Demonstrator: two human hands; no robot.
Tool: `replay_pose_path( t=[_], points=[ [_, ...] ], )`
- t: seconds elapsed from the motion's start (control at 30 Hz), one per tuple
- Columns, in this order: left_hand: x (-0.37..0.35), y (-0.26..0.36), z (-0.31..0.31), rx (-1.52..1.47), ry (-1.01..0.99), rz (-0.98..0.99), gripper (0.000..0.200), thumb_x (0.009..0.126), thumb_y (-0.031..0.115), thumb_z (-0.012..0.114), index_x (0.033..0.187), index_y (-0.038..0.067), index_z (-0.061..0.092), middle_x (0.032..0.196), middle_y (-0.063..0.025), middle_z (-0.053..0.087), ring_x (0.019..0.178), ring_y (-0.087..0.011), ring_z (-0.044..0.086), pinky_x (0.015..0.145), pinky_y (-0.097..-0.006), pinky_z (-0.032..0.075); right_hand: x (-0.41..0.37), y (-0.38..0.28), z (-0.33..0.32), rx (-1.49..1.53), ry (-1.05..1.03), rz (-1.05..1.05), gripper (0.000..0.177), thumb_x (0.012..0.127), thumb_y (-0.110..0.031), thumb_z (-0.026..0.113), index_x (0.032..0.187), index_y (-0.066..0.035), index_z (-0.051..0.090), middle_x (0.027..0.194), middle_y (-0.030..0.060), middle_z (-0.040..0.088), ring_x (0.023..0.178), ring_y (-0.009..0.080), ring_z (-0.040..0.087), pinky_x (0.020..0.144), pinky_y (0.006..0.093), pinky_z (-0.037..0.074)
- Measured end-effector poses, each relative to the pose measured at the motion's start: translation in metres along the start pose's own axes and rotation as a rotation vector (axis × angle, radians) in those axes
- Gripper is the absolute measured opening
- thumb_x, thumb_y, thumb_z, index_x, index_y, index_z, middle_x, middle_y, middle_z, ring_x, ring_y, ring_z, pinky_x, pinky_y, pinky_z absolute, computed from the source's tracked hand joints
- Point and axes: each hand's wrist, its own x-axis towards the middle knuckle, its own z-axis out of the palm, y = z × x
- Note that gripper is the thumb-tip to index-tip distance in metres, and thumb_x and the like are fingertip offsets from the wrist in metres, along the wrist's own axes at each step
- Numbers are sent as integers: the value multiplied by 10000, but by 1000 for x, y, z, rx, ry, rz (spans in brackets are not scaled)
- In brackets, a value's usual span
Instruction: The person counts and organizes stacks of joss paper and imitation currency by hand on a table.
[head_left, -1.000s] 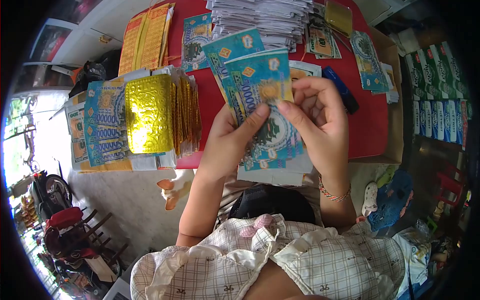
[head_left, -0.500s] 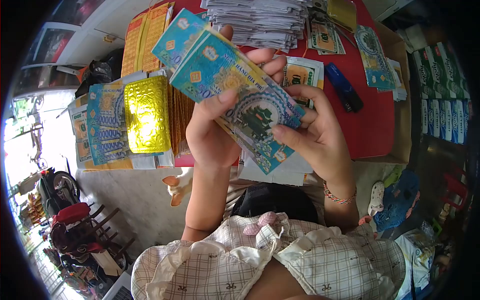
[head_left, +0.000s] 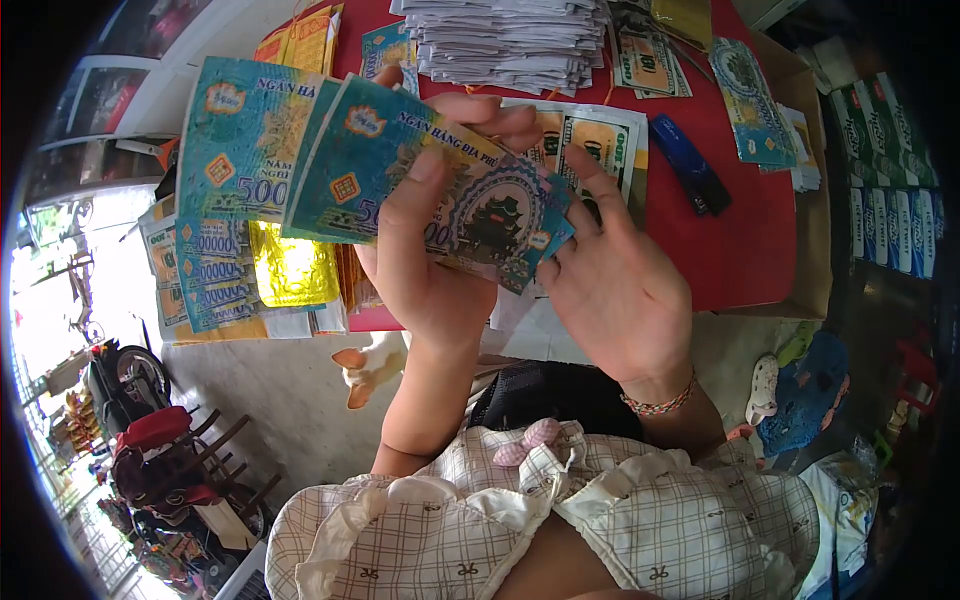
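Blue printed notes (head_left: pixel 340 190) are fanned out in the air above the table's front edge. My left hand (head_left: pixel 425 260) is closed on them, its thumb lying across the front note and its fingers behind. On the right, my right hand (head_left: pixel 630 285) has its fingers apart, with the palm beside the right end of the notes; its fingertips are close to their edge, and nothing is gripped between them. Below the held notes lies a shiny gold packet (head_left: pixel 300 275), next to a spread row of blue notes (head_left: pixel 212 285).
A tall stack of white folded papers (head_left: pixel 505 45) stands at the back of the red table (head_left: pixel 740 240). A blue stapler (head_left: pixel 688 165) and green-and-orange notes (head_left: pixel 610 140) lie to the right. A cat (head_left: pixel 372 368) is on the floor beneath.
The held blue notes have moved left and spread wider. My right hand has let go of their right end, opened its fingers and turned its palm up.
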Motion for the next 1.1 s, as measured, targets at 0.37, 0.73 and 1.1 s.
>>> replay_pose_path(
  t=[0.37, 0.73, 1.1],
  points=[
    [4, 2, 7, 258, -40, -15, 512, 1001, 268, 339, 1434, 49, 177, 1115, -254, 560, 975, -350, 617, 842, -459, 531, 4, 2, -10, 102, 21, 168, 513, 920, -106, 498, 1383, -50, 282, 1306, 94, 457, 1216, 189, 440, 1034, 365, 335],
    [0, 1, 12, 240, -32, -123, 634, 1001, 464, 282, 1066, -127, 501, 990, -248, 600, 817, -311, 662, 682, -375, 573, 4, 1, -10, 219, 2, 208, 466, 926, -107, 475, 1364, -63, 323, 1323, 92, 457, 1255, 192, 420, 1072, 371, 318],
    [1, 12, 17, 291, 50, -100, 495, 937, 224, 411, 1324, -66, 308, 940, -194, 582, 853, -318, 650, 751, -437, 557, 4, 8, -6, 253, -1, 187, 431, 927, -144, 442, 1340, -54, 355, 1331, 105, 454, 1253, 224, 424, 1073, 390, 314]
  ],
)
